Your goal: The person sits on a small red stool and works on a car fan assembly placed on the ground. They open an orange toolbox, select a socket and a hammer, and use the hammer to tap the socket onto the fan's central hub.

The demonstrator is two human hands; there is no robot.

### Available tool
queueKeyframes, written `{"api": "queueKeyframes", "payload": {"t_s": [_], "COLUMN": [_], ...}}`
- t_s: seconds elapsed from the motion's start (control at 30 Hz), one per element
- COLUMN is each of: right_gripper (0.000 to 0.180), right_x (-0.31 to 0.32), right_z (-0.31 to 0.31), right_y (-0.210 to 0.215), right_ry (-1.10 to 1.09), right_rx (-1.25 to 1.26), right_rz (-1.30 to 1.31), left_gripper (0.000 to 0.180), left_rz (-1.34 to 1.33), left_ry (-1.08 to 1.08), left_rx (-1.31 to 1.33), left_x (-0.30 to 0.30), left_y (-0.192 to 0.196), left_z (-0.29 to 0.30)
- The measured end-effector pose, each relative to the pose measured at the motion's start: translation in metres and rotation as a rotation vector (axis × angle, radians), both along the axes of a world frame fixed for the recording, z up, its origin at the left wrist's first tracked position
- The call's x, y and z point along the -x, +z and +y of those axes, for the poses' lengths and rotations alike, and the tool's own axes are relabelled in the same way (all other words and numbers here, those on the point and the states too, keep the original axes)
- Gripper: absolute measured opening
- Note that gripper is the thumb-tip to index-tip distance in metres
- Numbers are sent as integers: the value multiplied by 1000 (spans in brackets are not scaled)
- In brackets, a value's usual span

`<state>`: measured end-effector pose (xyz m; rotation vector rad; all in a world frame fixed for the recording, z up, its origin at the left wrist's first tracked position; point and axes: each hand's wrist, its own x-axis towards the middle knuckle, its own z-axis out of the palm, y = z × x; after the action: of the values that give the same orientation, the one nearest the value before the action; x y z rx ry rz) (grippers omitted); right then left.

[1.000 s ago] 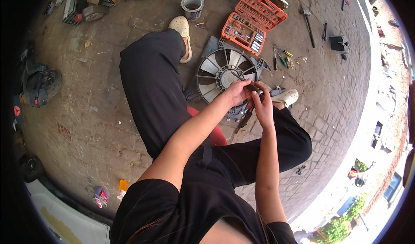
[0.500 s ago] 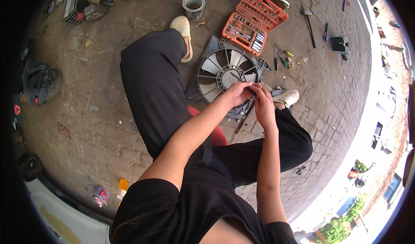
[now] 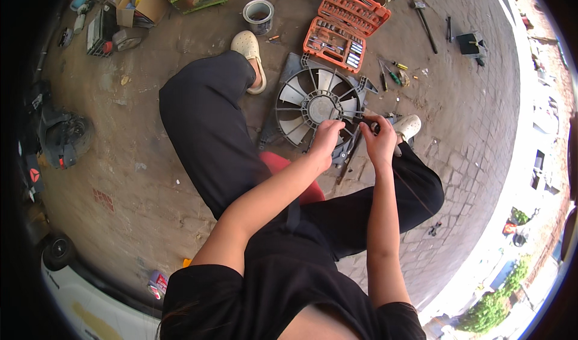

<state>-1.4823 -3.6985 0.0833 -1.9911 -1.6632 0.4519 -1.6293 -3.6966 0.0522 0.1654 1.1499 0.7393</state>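
A radiator fan [image 3: 293,91] with pale blades in a dark frame lies on the ground between my feet. Above its lower right part, my left hand [image 3: 327,142] is closed in a pinch; what its fingertips hold is too small to make out. Just to the right, my right hand [image 3: 382,141] grips a small round black thing [image 3: 376,127] that looks like a roll of tape. A short dark strip [image 3: 359,120] reaches from it toward my left fingertips. A thin dark rod lies by the fan's right edge, partly hidden by my hands.
An orange socket set case [image 3: 335,42] lies unfolded beyond the fan, with screwdrivers [image 3: 394,75] to its right. Farther right are a hammer [image 3: 426,27] and a dark box [image 3: 471,43]. A metal can [image 3: 258,16] stands past my left shoe. A white car [image 3: 90,298] is at lower left.
My hands have moved apart, the left one down and left, the right one to the right. The round black thing and dark strip now show at my right fingers.
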Motion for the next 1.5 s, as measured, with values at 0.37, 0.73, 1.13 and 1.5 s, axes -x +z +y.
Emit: {"api": "queueKeyframes", "payload": {"t_s": [0.37, 0.73, 1.13, 1.5], "right_gripper": [35, 32, 34, 48], "right_x": [-4, -13, -23, -12], "right_z": [-2, -9, -10, -8], "right_y": [-11, -27, -42, -26], "right_ry": [-44, -114, -190, -235], "right_rx": [21, -21, 77, 138], "right_rz": [76, 36, 402, 86], "left_gripper": [38, 48, 46, 44], "left_rz": [-1073, -1589, -1608, -1642], "left_ry": [-189, -208, -221, -189], "left_rx": [-1338, -1200, -1242, -1264], "left_x": [122, 137, 138, 135], "left_y": [224, 284, 284, 280], "left_z": [9, -15, -14, -15]}}
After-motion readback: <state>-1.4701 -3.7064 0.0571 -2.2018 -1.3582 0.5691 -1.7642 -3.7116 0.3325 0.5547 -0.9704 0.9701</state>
